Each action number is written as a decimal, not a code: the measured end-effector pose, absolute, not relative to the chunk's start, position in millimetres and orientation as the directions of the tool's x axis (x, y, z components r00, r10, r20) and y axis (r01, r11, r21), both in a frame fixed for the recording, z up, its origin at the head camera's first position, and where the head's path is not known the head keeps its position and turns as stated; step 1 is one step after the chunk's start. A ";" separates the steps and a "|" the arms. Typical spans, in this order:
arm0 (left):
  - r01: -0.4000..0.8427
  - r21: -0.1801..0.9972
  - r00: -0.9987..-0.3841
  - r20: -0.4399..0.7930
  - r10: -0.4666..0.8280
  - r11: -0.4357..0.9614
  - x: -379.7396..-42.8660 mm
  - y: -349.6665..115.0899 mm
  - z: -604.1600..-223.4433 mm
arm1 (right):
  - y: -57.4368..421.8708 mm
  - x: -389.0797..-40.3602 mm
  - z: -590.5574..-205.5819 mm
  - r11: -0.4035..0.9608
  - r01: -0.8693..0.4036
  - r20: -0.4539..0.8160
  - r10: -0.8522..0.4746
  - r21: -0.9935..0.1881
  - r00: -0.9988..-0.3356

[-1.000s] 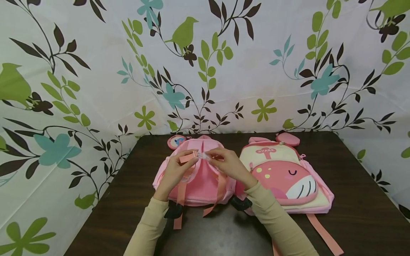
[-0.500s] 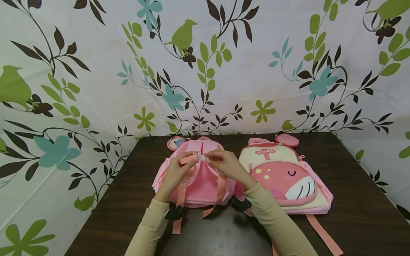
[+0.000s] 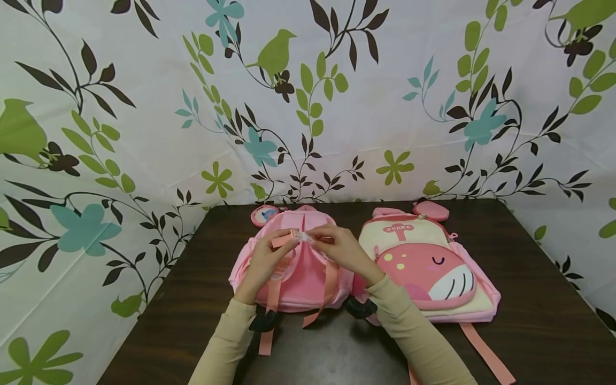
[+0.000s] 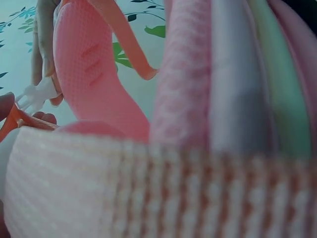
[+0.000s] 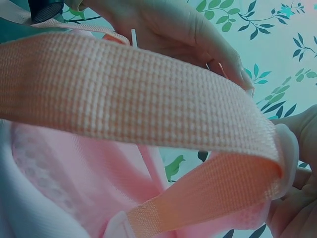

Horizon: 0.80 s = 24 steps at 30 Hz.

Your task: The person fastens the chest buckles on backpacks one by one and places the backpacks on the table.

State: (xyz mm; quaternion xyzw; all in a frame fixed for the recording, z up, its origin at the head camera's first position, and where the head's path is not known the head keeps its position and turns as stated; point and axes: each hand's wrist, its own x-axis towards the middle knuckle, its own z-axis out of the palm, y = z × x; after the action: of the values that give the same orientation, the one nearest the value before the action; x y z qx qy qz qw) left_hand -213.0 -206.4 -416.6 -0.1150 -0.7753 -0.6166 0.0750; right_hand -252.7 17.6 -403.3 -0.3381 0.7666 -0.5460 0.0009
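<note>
A pink backpack (image 3: 313, 283) lies with its shoulder straps up, left of centre in the head view. Over it, my left hand (image 3: 264, 259) pinches the orange webbing (image 3: 281, 240) and one end of a whitish clear plastic buckle (image 3: 302, 236). My right hand (image 3: 344, 248) pinches the buckle's other end, fingertips close to those of the left. In the left wrist view, the buckle's forked prongs (image 4: 32, 99) show between the two hands. Orange webbing (image 5: 133, 94) loops across the right wrist view, with a whitish plastic piece (image 5: 287, 161) in its bend.
Right of the pink backpack lies a second backpack (image 3: 428, 267), cream and pink with a whale face. Its orange strap (image 3: 488, 353) trails toward the front. A small round pouch (image 3: 264, 215) sits at the first bag's top left. Behind the dark table (image 3: 544, 299) hangs a patterned cloth.
Both hands stay at the buckle with only tiny finger movements. The loose orange strap tail below my left wrist has slid slightly toward the front. The head view has shifted a little.
</note>
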 end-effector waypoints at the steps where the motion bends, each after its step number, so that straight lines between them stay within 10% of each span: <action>1: 0.269 0.941 -0.963 0.255 0.091 0.207 -213.1 -206.2 -417.1 | 17.5 -252.7 -403.3 0.176 -0.518 0.368 -0.519 -0.837 -0.772; 24: 0.252 0.853 -0.968 0.217 0.128 0.457 -203.2 -221.0 -397.1 | 15.5 -253.2 -407.0 0.201 -0.541 0.364 -0.550 -0.816 -0.752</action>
State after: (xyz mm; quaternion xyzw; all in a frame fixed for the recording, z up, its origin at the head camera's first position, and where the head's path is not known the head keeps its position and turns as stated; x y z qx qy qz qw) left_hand -203.2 -221.0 -397.1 -0.1115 -0.8515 -0.5087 0.0608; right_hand -253.2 15.5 -407.0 -0.3522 0.7748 -0.5251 0.0041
